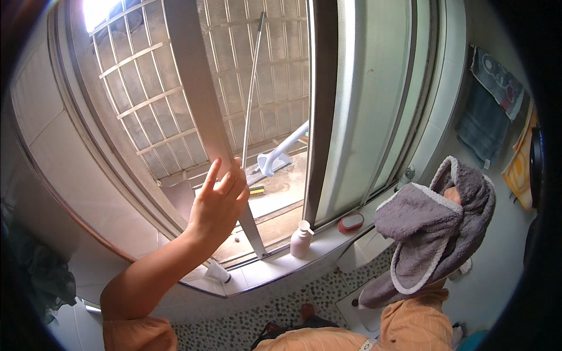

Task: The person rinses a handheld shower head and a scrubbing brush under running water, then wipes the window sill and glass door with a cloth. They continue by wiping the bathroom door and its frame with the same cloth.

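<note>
My left hand (219,197) is raised to the upright brown metal window frame (193,74), its fingers bent around the frame's edge. On the right, a grey plush cloth with white trim (421,245) hangs draped over my right hand (452,195). Only a small patch of skin shows through the folds, and the rest of that hand is hidden. The cloth is bunched at the top, with loose flaps hanging down. Beyond the left hand, the window gap opens onto a barred outer area.
A pump bottle (301,240), a red-rimmed soap box (351,223) and a white tube (218,271) stand along the tiled sill. A frosted pane (369,96) is at right. Outside are a long pole (250,96) and a pale blue tool (281,151). Towels (483,118) hang on the right wall.
</note>
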The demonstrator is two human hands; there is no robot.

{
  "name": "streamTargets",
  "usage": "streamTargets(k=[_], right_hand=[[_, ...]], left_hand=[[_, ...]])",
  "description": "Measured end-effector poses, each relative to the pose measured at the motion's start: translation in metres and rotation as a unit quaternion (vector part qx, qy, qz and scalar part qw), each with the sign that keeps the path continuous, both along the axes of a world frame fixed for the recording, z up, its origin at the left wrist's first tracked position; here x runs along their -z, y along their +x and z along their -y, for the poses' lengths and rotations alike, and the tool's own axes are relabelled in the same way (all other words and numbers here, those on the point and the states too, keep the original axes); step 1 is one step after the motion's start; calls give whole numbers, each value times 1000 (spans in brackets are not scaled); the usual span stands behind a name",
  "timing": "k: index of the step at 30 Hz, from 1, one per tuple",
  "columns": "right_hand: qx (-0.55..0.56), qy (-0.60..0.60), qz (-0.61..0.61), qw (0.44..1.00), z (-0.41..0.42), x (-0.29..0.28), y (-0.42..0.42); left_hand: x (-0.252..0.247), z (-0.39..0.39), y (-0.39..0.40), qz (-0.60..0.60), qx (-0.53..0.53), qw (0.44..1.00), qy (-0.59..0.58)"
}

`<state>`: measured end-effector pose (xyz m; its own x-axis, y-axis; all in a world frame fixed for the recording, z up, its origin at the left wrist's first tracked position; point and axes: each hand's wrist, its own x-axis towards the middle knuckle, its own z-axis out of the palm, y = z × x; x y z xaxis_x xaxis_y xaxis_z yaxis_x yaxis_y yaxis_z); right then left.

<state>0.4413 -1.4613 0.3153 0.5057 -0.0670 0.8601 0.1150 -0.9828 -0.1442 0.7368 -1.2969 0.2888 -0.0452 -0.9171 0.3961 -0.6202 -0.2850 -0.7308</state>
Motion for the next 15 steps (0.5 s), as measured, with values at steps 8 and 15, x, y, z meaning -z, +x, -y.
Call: streamTargets(k=[8, 15], right_hand=[[-42, 10, -41, 998, 15, 5, 1], [-81, 13, -118, 990, 29, -11, -15]], left_hand=[[-8, -41, 1, 29, -100, 995, -2], [-37, -76, -21, 41, -138, 989, 17]])
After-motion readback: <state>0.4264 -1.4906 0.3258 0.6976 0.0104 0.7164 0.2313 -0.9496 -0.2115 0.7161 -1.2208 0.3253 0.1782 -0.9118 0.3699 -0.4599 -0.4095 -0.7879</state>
